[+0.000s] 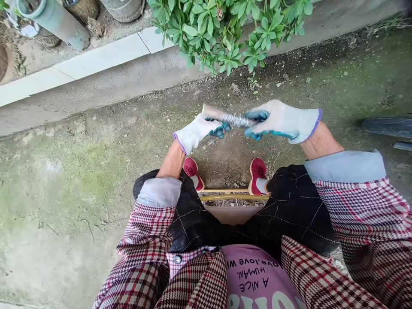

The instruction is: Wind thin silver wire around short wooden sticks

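A short pale rod with silvery wire wound round it, a spool of wire (236,119), is held between my two gloved hands over the ground. My left hand (204,130), in a white glove with blue-green coated fingers, closes round it from below near the bare pale end. In a matching glove, my right hand (279,121) pinches the wire-wound end between thumb and fingers. The spool lies nearly level, its pale end tipped slightly up to the left. Slight blur hides the wire's loose end.
I sit on a low seat with a yellowish frame (234,197), my red shoes (257,174) on the mossy ground. Ahead runs a low wall with a white tiled ledge (106,58). A leafy green plant (225,32) overhangs it; pots and a grey-green pipe (59,23) stand left.
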Demonstrator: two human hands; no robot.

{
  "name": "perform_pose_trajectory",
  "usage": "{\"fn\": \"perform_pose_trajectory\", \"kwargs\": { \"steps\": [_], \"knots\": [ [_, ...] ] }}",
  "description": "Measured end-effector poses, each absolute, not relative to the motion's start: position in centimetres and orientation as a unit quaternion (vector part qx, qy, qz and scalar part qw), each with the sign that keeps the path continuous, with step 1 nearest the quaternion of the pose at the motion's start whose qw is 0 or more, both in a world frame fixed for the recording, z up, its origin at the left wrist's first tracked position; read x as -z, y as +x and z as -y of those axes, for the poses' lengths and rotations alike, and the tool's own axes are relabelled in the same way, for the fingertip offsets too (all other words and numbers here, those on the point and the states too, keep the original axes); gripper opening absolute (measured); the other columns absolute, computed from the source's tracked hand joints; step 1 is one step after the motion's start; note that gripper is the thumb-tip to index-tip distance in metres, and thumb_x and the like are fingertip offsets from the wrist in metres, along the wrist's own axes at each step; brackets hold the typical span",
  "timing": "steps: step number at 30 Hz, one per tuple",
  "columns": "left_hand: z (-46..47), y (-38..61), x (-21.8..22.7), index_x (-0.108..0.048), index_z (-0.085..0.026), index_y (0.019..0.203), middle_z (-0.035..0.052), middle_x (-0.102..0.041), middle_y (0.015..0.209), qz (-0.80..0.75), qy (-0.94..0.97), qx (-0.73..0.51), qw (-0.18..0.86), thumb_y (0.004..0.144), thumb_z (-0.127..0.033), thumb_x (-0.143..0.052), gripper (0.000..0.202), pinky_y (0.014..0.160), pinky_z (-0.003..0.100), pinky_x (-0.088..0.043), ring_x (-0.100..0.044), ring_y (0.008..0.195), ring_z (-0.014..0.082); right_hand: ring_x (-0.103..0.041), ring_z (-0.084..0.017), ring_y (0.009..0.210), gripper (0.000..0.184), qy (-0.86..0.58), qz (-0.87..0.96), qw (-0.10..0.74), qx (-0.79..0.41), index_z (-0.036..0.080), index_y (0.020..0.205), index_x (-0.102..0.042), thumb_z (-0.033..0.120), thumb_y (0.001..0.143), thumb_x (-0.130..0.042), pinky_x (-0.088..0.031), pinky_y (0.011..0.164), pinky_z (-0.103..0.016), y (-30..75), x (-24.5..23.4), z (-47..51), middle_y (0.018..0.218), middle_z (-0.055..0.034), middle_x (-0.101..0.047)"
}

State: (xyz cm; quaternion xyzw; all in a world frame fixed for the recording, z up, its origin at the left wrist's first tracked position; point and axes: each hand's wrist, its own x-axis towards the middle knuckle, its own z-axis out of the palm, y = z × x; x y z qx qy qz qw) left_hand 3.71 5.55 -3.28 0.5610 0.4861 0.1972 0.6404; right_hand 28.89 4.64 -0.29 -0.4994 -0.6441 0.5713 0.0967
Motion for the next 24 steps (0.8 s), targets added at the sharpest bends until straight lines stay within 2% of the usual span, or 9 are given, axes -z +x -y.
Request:
{"fn": "perform_pose_trajectory", "kwargs": {
  "steps": [3,5,8,11,14,16,19,24],
  "knots": [
    [-5.2,4.2,3.7,-0.069,-0.011,0.080,0.0024,-0.071,0.079,-0.486,0.521,-0.213,0.669,0.087,-0.006,-0.058,0.014,0.072,0.024,-0.054,-0.062,0.065,0.0080,-0.062,-0.024,0.075,0.026,-0.547,0.596,0.183,-0.559,0.026,0.087,-0.069,0.042,0.072,-0.082,-0.059,0.070,-0.044,28.2,0.4,-5.2,0.085,-0.0054,-0.069],
    [-4.8,4.5,3.9,-0.070,-0.010,0.081,0.0036,-0.072,0.078,-0.477,0.528,-0.192,0.676,0.086,-0.003,-0.056,0.017,0.069,0.024,-0.053,-0.063,0.064,0.0087,-0.063,-0.026,0.078,0.021,-0.577,0.609,0.182,-0.512,0.027,0.090,-0.070,0.042,0.077,-0.079,-0.059,0.072,-0.045,27.8,0.9,-5.8,0.087,-0.0056,-0.070],
    [-4.5,4.4,4.2,-0.075,-0.010,0.088,0.0056,-0.073,0.078,-0.459,0.567,-0.133,0.671,0.088,-0.005,-0.056,0.021,0.066,0.027,-0.050,-0.063,0.065,0.0119,-0.066,-0.029,0.086,0.016,-0.605,0.713,0.059,-0.351,0.024,0.098,-0.073,0.036,0.086,-0.071,-0.057,0.079,-0.044,27.3,1.6,-6.7,0.092,-0.0079,-0.073],
    [-4.7,3.7,4.8,-0.076,-0.012,0.086,0.0061,-0.073,0.077,-0.481,0.594,-0.122,0.633,0.088,-0.009,-0.059,0.017,0.064,0.028,-0.046,-0.058,0.065,0.0128,-0.069,-0.031,0.091,0.022,-0.597,0.764,-0.078,-0.232,0.020,0.107,-0.075,0.027,0.088,-0.069,-0.052,0.081,-0.043,27.0,2.2,-6.8,0.098,-0.0112,-0.076],
    [-5.1,2.9,5.7,-0.076,-0.016,0.081,0.0034,-0.067,0.068,-0.510,0.612,-0.127,0.590,0.087,-0.015,-0.063,0.014,0.059,0.030,-0.040,-0.050,0.062,0.0134,-0.069,-0.029,0.084,0.020,-0.567,0.772,-0.175,-0.228,0.021,0.105,-0.077,0.025,0.087,-0.070,-0.048,0.072,-0.040,27.1,2.6,-6.2,0.091,-0.0094,-0.075],
    [-5.2,2.5,6.0,-0.073,-0.018,0.074,0.0014,-0.062,0.063,-0.518,0.619,-0.127,0.576,0.085,-0.018,-0.063,0.014,0.058,0.030,-0.037,-0.047,0.060,0.0134,-0.068,-0.026,0.077,0.015,-0.526,0.786,-0.207,-0.250,0.022,0.099,-0.077,0.024,0.085,-0.070,-0.045,0.068,-0.037,27.5,2.8,-5.7,0.086,-0.0066,-0.073],
    [-5.3,2.5,5.8,-0.070,-0.018,0.070,-0.0002,-0.059,0.065,-0.520,0.629,-0.131,0.563,0.081,-0.019,-0.062,0.014,0.062,0.030,-0.038,-0.049,0.062,0.0132,-0.062,-0.020,0.067,0.009,-0.487,0.797,-0.217,-0.284,0.022,0.091,-0.075,0.025,0.084,-0.070,-0.042,0.063,-0.035,28.5,2.9,-5.3,0.078,-0.0030,-0.071],
    [-5.3,3.1,4.5,-0.073,-0.019,0.074,0.0031,-0.068,0.071,-0.535,0.603,-0.148,0.572,0.077,-0.022,-0.067,0.007,0.065,0.030,-0.044,-0.052,0.066,0.0146,-0.054,-0.016,0.060,0.007,-0.473,0.799,-0.187,-0.320,0.022,0.086,-0.072,0.027,0.082,-0.070,-0.039,0.059,-0.033,29.9,2.2,-4.9,0.070,0.0015,-0.066]
  ]
}}
